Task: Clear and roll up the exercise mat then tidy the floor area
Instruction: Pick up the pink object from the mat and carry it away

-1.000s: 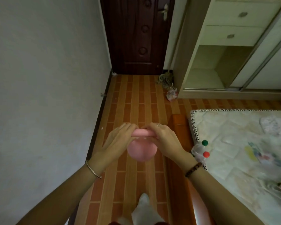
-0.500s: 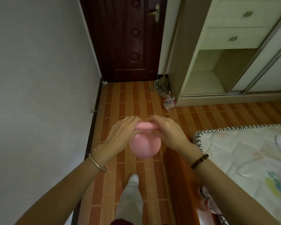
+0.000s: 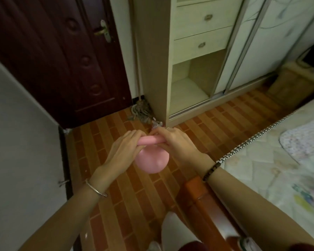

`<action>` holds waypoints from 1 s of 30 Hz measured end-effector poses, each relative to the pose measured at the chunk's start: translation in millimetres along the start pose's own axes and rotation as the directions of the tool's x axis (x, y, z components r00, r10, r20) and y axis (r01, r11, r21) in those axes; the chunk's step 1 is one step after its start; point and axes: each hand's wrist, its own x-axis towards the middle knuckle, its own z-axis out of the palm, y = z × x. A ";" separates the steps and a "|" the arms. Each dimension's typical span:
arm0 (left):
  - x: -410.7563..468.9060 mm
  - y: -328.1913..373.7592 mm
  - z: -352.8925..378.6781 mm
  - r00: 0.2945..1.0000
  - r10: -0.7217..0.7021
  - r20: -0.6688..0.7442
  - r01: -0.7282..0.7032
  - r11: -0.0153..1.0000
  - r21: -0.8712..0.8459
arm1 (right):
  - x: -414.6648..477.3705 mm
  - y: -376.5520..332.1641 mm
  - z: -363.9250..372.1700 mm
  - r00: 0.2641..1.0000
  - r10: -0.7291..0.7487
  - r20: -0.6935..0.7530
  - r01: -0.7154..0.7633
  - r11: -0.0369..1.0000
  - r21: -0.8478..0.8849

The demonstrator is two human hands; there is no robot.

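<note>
At the left of the frame a plain grey-white wall (image 3: 16, 151) runs up to a dark brown panelled wooden door (image 3: 62, 60), leaving a narrow strip of orange-brown brick-patterned floor (image 3: 116, 187) to walk along. Just left of centre, the left hand (image 3: 122, 151) curls its fingers round one end of the handle of a smooth pink round-bodied kettlebell (image 3: 149, 163). The right hand (image 3: 177, 144) wraps round the other end, so the two probably share a heavy load. The kettlebell hangs in mid-air at centre frame, well above the floor, with its ball below the knuckles. It is evenly pink and rubbery-looking, with a thick bar handle. It is likely being cleared away from the exercise mat, which is not in view. Further right stand a pale cream wardrobe with drawers (image 3: 198, 33) and a quilted white mattress (image 3: 261, 169).
</note>
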 end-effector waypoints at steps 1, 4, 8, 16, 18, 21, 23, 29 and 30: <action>12.4 -2.9 -0.6 1.000 0.015 -0.002 -0.015 1.000 -0.003 | 7.8 6.8 -3.2 1.000 0.003 -0.010 -0.003 1.000 0.001; 71.6 -17.4 5.2 0.998 0.063 0.016 -0.063 0.998 -0.018 | 41.4 40.7 -11.2 0.998 0.053 -0.023 -0.053 0.999 0.011; 146.1 -25.3 19.3 0.994 0.095 0.044 -0.093 0.994 -0.050 | 76.0 93.2 -18.1 0.993 0.107 -0.043 -0.106 0.994 0.025; 289.4 -30.9 42.5 0.973 0.214 0.083 -0.211 0.976 -0.045 | 138.0 192.0 -46.2 0.972 0.211 -0.107 -0.215 0.976 -0.027; 324.0 -27.8 47.0 0.964 0.250 0.095 -0.245 0.968 -0.060 | 148.7 214.9 -56.1 0.960 0.249 -0.127 -0.255 0.966 -0.033; 370.9 -22.2 54.2 0.949 0.304 0.087 -0.297 0.951 -0.083 | 164.3 247.8 -69.8 0.943 0.287 -0.168 -0.299 0.953 -0.055; 406.3 -19.0 61.1 0.932 0.353 0.086 -0.343 0.932 -0.117 | 175.0 271.6 -77.8 0.929 0.314 -0.198 -0.333 0.941 -0.069; 519.5 -9.0 88.2 0.871 0.479 0.110 -0.463 0.875 -0.143 | 208.3 347.0 -102.5 0.880 0.389 -0.274 -0.430 0.896 -0.110; 538.2 -5.8 90.5 0.856 0.505 0.112 -0.487 0.860 -0.154 | 213.7 358.1 -107.9 0.867 0.402 -0.295 -0.450 0.886 -0.111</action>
